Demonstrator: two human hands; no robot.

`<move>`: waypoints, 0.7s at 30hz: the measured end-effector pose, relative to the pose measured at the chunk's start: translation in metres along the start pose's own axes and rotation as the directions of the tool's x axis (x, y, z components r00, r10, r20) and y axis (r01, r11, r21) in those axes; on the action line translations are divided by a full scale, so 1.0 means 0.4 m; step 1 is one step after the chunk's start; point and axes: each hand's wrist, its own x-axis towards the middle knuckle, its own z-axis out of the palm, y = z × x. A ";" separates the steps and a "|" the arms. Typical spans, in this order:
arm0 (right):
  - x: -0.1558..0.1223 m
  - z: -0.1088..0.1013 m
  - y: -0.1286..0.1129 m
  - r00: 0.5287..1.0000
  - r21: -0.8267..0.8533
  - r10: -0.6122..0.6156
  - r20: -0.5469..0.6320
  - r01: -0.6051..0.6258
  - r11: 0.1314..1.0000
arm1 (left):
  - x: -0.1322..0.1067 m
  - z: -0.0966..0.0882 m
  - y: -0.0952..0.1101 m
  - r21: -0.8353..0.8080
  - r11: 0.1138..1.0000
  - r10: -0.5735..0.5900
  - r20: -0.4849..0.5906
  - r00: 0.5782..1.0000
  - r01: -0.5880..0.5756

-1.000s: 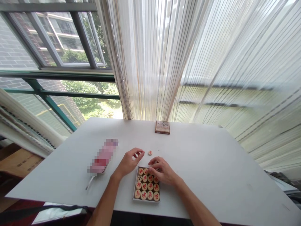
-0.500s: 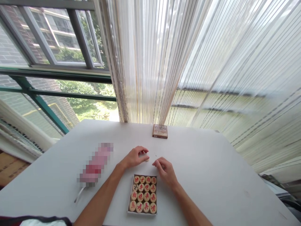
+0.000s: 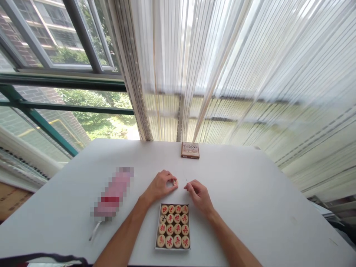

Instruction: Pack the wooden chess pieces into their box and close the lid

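A shallow box [image 3: 156,237] full of round wooden chess pieces with red characters lies on the white table [image 3: 250,193] in front of me. Just beyond it my left hand [image 3: 160,186] pinches a single round chess piece [image 3: 175,182] between thumb and fingers. My right hand [image 3: 198,196] rests on the table to the right of that piece, fingers curled loosely, with nothing visible in them. Both hands are beyond the box's far edge.
A small brown box lid [image 3: 190,150] lies at the far side of the table near the striped curtain [image 3: 222,66]. A blurred pink object [image 3: 112,193] lies to the left. An open window [image 3: 55,55] is at the back left.
My right hand has come off the box and moved to the table beyond it. My left hand has closed on the loose piece. The view has shifted slightly.
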 end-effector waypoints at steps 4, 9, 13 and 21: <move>0.002 0.000 0.000 1.000 0.017 0.010 0.002 -0.010 1.000 | -0.003 -0.002 0.005 -0.046 0.999 -0.011 -0.007 1.000 0.010; 0.003 0.007 0.011 0.998 0.117 0.059 -0.009 -0.057 0.991 | -0.012 0.003 0.018 -0.304 0.949 -0.072 0.036 0.997 0.079; 0.001 0.011 0.018 0.997 0.204 0.071 0.034 -0.077 0.976 | -0.014 0.010 0.032 -0.409 0.904 -0.096 0.096 0.991 0.127; -0.003 0.011 0.011 0.996 0.191 0.033 0.081 -0.048 0.980 | -0.015 0.003 0.051 -0.494 0.845 -0.129 0.185 0.974 0.205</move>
